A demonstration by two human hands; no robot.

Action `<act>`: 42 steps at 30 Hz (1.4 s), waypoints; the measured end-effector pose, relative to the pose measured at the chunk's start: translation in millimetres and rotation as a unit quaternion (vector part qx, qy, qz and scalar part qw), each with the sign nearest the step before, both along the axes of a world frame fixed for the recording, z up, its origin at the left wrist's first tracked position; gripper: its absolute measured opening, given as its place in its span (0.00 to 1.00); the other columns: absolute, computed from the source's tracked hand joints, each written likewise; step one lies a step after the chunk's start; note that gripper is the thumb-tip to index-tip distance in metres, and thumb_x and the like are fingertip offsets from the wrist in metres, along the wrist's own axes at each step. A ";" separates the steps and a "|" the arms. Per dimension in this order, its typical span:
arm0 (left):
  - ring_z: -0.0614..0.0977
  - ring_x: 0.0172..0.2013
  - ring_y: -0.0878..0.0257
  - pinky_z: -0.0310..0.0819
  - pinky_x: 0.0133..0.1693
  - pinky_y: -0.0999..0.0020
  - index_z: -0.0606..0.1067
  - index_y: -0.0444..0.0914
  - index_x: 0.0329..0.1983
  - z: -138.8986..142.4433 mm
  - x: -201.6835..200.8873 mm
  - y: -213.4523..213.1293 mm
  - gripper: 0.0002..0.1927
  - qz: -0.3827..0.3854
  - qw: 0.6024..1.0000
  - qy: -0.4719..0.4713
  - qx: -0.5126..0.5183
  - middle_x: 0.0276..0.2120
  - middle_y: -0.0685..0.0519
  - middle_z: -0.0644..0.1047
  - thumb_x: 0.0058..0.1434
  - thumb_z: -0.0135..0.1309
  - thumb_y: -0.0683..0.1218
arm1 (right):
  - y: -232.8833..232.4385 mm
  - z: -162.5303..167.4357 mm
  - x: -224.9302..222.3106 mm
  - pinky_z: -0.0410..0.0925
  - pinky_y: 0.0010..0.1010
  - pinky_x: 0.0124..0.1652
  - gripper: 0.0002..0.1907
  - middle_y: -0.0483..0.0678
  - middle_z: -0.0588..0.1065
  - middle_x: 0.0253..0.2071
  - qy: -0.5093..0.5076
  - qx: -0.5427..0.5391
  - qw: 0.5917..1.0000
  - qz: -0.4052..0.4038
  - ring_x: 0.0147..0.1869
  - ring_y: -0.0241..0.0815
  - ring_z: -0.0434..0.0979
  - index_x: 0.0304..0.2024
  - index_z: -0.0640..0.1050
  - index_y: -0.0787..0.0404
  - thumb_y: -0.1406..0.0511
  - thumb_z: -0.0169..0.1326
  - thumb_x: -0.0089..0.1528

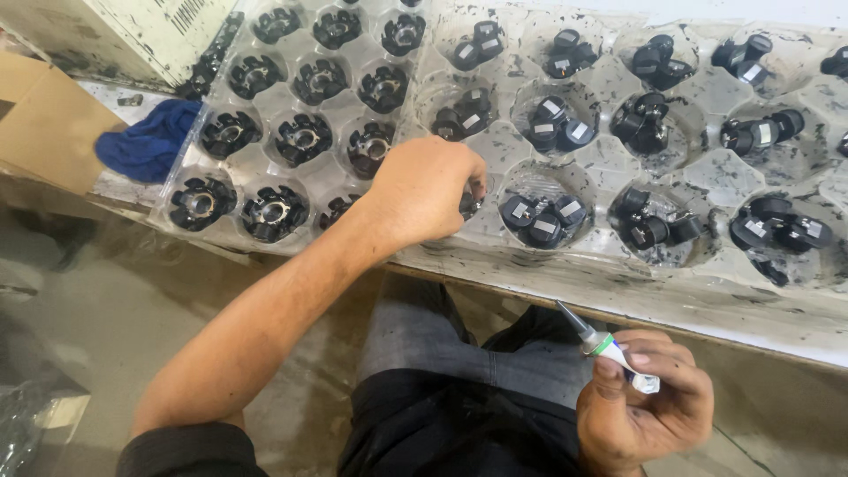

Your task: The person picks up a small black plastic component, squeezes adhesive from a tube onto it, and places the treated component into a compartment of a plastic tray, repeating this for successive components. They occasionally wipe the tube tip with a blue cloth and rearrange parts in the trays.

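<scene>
Glue tube (609,351) sits clamped in the right hand (649,406), well apart from the left hand (424,190) pinching a small black part (471,203).

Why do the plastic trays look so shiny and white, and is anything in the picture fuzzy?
In the head view, light glares off the clear plastic tray on the right, washing its ridges whitish; the left tray shines less. The left hand and the tube in the right hand look sharp; the edges bend and smear slightly, as with a wide lens.
</scene>
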State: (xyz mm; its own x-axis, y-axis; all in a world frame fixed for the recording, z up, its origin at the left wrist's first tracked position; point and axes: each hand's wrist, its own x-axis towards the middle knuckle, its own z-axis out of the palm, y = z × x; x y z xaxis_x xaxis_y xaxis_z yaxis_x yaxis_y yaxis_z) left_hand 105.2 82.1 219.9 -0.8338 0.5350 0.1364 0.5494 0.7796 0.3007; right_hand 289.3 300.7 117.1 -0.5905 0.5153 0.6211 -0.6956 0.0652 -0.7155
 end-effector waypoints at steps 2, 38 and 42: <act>0.83 0.38 0.49 0.76 0.39 0.52 0.82 0.45 0.31 3.8 1.1 2.3 0.12 -0.006 0.999 0.014 0.028 0.31 0.52 0.83 0.42 0.61 0.38 | 0.2 -2.6 0.8 0.77 0.30 0.36 0.14 0.51 0.75 0.37 0.003 -0.024 0.999 0.028 0.40 0.42 0.79 0.43 0.72 0.65 0.73 0.67 0.66; 0.80 0.49 0.65 0.80 0.51 0.70 0.72 0.31 0.62 -70.3 149.3 36.5 0.28 0.003 0.634 -0.316 0.706 0.49 0.46 0.78 0.60 0.59 0.24 | -9.6 25.7 6.6 0.76 0.30 0.43 0.16 0.51 0.75 0.36 -0.053 0.151 0.987 -0.017 0.40 0.45 0.80 0.41 0.71 0.62 0.78 0.64 0.58; 0.82 0.51 0.65 0.84 0.50 0.67 0.73 0.31 0.59 -70.4 152.3 39.5 0.24 0.014 0.642 -0.292 0.708 0.52 0.48 0.79 0.59 0.57 0.25 | -7.2 25.7 7.3 0.76 0.31 0.41 0.16 0.50 0.76 0.36 -0.063 0.176 0.982 -0.033 0.39 0.46 0.80 0.39 0.71 0.62 0.79 0.62 0.55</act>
